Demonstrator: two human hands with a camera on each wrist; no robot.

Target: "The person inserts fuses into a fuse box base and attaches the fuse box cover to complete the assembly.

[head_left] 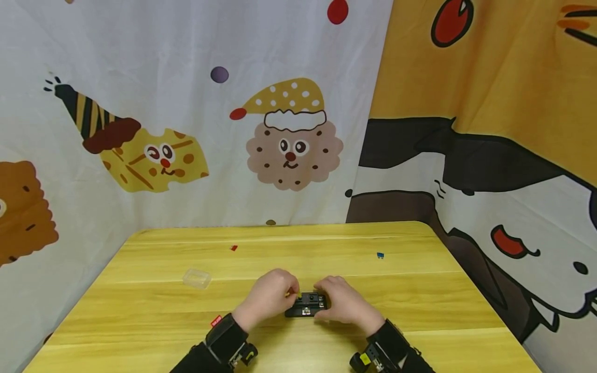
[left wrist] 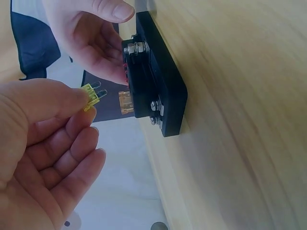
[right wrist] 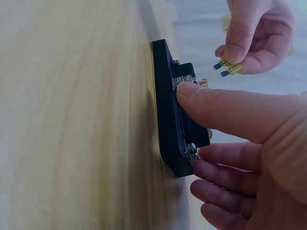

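Between thumb and fingertips, my left hand (head_left: 271, 294) pinches a yellow blade fuse (left wrist: 90, 98). Its two metal prongs point toward the black fuse block (left wrist: 175, 96), and a gap separates them from it. The block lies flat on the table, with metal screw terminals along its sides. An orange-tan fuse (left wrist: 126, 102) sits in the block, and something red shows further along its top. My right hand (head_left: 347, 303) holds the block's right end, thumb on the near side by a terminal and fingers at the far side. The right fingertips are partly hidden behind the block.
A small clear plastic box (head_left: 197, 278) lies on the table (head_left: 154, 311) to the left. Toward the far edge are a small red piece (head_left: 233, 247) at left and a small blue piece (head_left: 380, 255) at right. A printed curtain (head_left: 186, 103) hangs behind.
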